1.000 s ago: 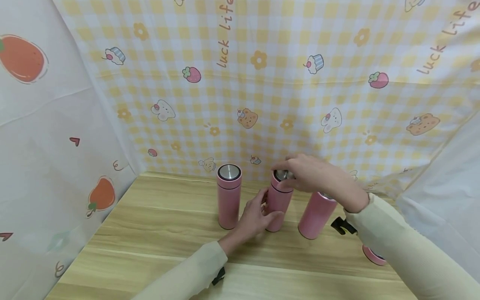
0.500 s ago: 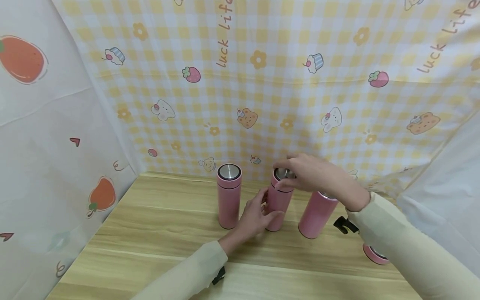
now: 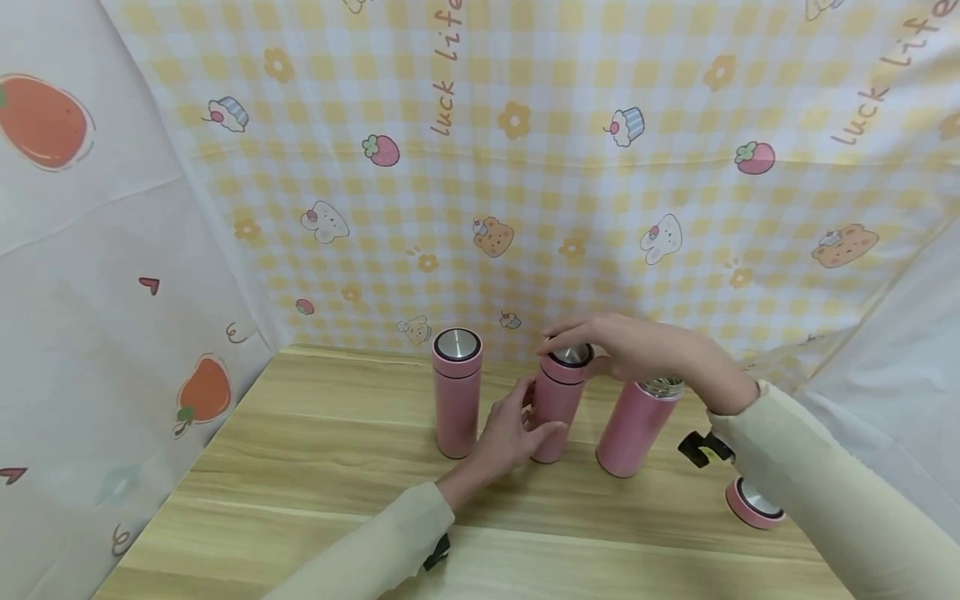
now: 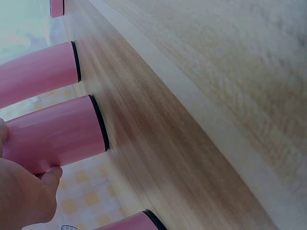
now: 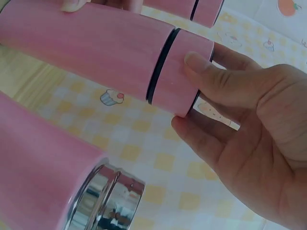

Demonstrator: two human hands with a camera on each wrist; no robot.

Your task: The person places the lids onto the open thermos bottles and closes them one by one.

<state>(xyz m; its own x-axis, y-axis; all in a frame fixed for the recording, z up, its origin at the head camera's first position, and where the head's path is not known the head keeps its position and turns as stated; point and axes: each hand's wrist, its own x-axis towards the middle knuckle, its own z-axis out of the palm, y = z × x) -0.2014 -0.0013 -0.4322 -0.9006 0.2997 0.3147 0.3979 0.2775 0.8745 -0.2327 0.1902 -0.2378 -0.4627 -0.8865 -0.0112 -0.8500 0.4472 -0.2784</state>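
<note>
- My left fingers [image 3: 551, 428] are wrapped round the lower body of the middle bottle [image 3: 557, 408], a smooth pink cylinder standing upright towards the bench's far edge.
- My right fingers [image 5: 228, 84] grip its lid [image 3: 562, 372], a short pink collar with a brushed steel disc on top; a thin black seam runs beneath it.
- The left bottle [image 3: 457, 408], the same shape and capped, stands upright just beside my left hand.
- The right bottle [image 3: 633, 429] is lidless, and a loose lid [image 3: 750, 510] sits disc up near the bench's right edge.
- From the right wrist I see what the head view hides: my thumb flat on the collar, and the shiny, stepped steel neck [image 5: 108, 201] of the open bottle.
- From the left wrist, a dark band rings the base of the bottle I hold.
- The bench [image 3: 315, 483] is pale, streaky wood grain.
- Behind its far edge hangs a yellow-checked cloth [image 3: 450, 192] printed with cupcakes and bears; a white cloth [image 3: 97, 250] with strawberries runs along the left edge.
</note>
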